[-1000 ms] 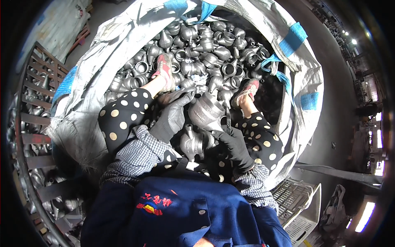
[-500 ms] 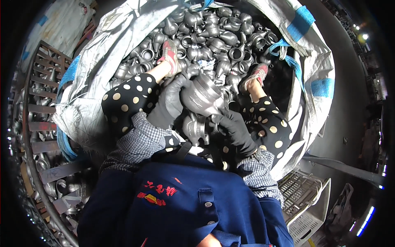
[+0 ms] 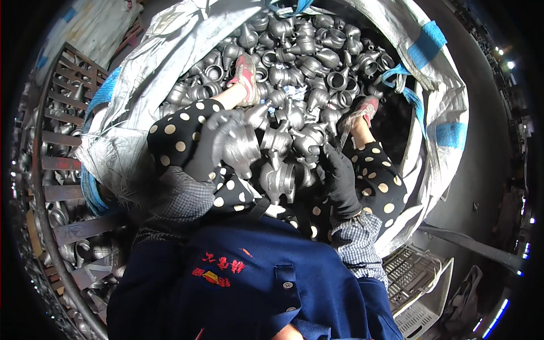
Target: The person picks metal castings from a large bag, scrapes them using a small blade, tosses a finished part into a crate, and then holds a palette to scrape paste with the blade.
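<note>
Clasping a grey metal fitting (image 3: 242,152), the gloved left hand (image 3: 212,144) curls around its left and far sides; the piece sits just right of that palm, its long axis seemingly toward the navy jacket (image 3: 323,266). The right hand (image 3: 341,181), well apart across the grip, is the farther one, fingers bent near a thin strip (image 3: 343,137); I can't tell whether they pinch it. Right of the grip, between the hands, lies a second fitting (image 3: 276,180), with free air above. Beyond, heaped fittings (image 3: 309,62) crowd in, ringed by the white sack's rim (image 3: 447,93).
</note>
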### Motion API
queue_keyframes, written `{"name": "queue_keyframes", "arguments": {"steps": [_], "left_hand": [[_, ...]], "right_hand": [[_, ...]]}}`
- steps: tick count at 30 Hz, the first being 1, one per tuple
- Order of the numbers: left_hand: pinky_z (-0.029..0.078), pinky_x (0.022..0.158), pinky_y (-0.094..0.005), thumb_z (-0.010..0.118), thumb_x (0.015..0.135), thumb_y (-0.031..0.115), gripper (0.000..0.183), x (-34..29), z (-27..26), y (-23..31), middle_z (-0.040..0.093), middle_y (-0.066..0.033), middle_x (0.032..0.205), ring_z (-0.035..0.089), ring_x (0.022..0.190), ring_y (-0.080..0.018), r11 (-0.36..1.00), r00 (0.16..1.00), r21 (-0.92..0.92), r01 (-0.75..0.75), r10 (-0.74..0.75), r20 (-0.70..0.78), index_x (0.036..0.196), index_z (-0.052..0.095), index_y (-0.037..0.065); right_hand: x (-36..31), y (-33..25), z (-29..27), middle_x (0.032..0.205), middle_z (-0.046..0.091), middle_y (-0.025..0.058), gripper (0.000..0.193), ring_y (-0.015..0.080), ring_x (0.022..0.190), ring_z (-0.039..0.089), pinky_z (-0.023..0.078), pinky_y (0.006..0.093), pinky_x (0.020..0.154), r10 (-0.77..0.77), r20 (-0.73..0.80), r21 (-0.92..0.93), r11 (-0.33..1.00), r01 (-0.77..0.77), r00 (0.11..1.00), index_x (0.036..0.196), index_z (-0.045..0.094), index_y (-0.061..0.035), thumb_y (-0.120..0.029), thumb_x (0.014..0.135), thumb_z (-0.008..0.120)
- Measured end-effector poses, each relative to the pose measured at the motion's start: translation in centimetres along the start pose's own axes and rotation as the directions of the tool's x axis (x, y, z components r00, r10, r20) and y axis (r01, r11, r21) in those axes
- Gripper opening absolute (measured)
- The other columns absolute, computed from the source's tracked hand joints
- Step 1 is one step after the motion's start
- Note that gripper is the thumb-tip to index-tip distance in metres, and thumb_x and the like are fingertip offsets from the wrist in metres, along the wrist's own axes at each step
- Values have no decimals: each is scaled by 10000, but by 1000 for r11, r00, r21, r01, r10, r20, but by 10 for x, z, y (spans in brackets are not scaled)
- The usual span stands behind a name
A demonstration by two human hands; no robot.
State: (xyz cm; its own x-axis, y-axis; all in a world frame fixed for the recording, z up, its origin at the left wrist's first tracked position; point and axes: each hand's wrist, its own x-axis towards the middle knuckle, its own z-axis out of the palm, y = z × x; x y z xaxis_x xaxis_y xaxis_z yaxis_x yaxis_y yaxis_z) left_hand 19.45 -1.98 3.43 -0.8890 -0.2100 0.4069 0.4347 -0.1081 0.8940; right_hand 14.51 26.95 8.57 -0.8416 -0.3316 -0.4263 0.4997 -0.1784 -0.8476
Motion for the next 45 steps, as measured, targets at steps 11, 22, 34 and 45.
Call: {"name": "queue_keyframes", "arguments": {"steps": [11, 22, 34, 45], "left_hand": [[376, 991, -392, 608, 858, 195, 500, -39, -17, -65, 481, -165, 1269, 457, 1191, -310, 505, 926, 782, 365, -287, -246, 1315, 445, 77], [425, 959, -385, 617, 818, 95, 508, -27, 37, 34, 394, -128, 1310, 456, 1193, -303, 524, 915, 842, 128, -390, 104, 1301, 463, 64], [476, 856, -400, 577, 868, 208, 423, 63, 0, 29, 601, -148, 1149, 592, 1013, -322, 704, 782, 706, 76, -481, 396, 1271, 494, 108], [440, 922, -426, 533, 897, 359, 506, 54, -3, 22, 545, -131, 1217, 537, 1090, -323, 478, 707, 879, 11, -625, 331, 1353, 430, 165]], "right_hand": [[-2, 10, 0, 770, 610, 1, 254, 58, 565, 490, 356, 171, 490, 85, 51, 54, 995, -88, 995, 983, 619, -4, -236, 953, 519], [12, 18, 7, 762, 646, -2, 225, 36, 565, 512, 373, 177, 484, 118, 4, 12, 993, -118, 993, 969, 654, -36, -237, 947, 554], [76, -36, 13, 624, 528, -46, 221, 47, 519, 466, 338, 209, 445, 129, 34, -207, 971, -119, 991, 949, 644, -5, -211, 940, 564], [348, -6, -53, 858, 651, 224, 265, 387, 853, 630, 487, 464, 729, -469, -169, -959, 283, -34, 867, 945, 680, -62, -287, 812, 632]]}}
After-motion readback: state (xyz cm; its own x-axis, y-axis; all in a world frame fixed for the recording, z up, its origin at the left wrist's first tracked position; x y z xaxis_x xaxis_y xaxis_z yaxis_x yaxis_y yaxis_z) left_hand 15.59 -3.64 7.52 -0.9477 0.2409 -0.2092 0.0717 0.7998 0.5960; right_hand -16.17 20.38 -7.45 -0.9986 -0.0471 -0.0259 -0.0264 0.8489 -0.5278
